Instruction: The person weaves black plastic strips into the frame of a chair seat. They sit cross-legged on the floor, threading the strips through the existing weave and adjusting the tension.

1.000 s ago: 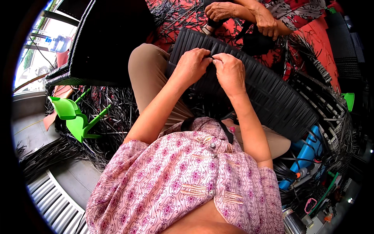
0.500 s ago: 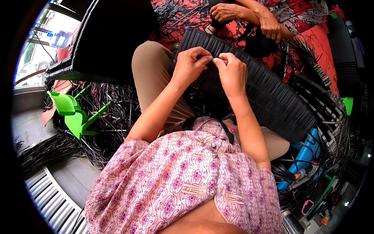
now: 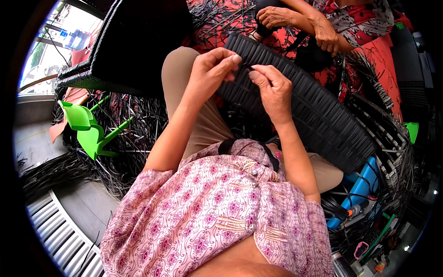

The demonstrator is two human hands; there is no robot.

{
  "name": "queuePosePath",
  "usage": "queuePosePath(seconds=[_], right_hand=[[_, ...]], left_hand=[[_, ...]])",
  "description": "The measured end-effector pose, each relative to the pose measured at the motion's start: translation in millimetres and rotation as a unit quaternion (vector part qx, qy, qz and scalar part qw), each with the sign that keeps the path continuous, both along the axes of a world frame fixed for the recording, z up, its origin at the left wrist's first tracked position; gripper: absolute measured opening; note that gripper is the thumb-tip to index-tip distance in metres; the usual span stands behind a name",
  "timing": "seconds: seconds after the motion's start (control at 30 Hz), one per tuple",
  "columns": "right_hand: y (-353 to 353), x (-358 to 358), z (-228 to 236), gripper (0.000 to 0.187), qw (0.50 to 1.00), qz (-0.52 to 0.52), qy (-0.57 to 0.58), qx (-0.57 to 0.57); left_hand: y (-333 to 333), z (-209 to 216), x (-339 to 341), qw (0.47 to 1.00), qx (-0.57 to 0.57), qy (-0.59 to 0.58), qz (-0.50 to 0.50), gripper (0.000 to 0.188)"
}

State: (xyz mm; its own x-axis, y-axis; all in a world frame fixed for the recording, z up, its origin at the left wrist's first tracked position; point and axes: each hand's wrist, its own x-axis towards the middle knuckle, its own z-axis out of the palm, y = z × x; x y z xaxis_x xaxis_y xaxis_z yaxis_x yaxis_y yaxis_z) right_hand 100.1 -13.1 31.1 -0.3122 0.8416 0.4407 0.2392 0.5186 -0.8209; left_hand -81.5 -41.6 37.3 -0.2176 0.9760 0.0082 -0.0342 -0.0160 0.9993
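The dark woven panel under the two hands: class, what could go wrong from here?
1. The dark woven panel slants across the legs, and neither the left hand nor the right hand clearly grips it, so it might slip.
2. Loose black strips heaped beside the person might snag a foot.
3. The panel's lower end is near a blue object and could knock it.

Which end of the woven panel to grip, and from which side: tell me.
Probably the upper-left end, from the left with the left hand. The long panel slants down to the right, so that end lies nearest this hand; its lower-right end sits close to the blue thing, leaving less finger room.
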Motion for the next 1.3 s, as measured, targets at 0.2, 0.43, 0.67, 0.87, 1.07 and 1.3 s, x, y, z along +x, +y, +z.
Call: queuePosePath(seconds=[0.2,0.43,0.67,0.87,1.07,1.3], right_hand=[[4,5,-19,0.019,0.97,-0.064,0.121,-0.2],[2,0,-21,0.019,0.974,-0.059,0.106,-0.192],[4,-2,-24,0.018,0.975,-0.054,0.085,-0.197],[9,1,-29,0.016,0.974,-0.034,0.069,-0.211],[13,0,-19,0.012,0.976,-0.019,0.025,-0.215],[26,3,-25,0.008,0.981,0.016,-0.01,-0.195]], left_hand=[[30,-47,17,0.907,0.031,0.414,0.073,0.023],[31,-49,27,0.885,0.016,0.456,0.092,0.022],[30,-49,25,0.887,0.048,0.448,0.102,0.02],[34,-54,25,0.908,0.093,0.396,0.105,0.014],[35,-47,13,0.95,0.033,0.304,0.055,0.016],[43,-36,14,0.973,-0.052,0.221,0.032,0.01]])
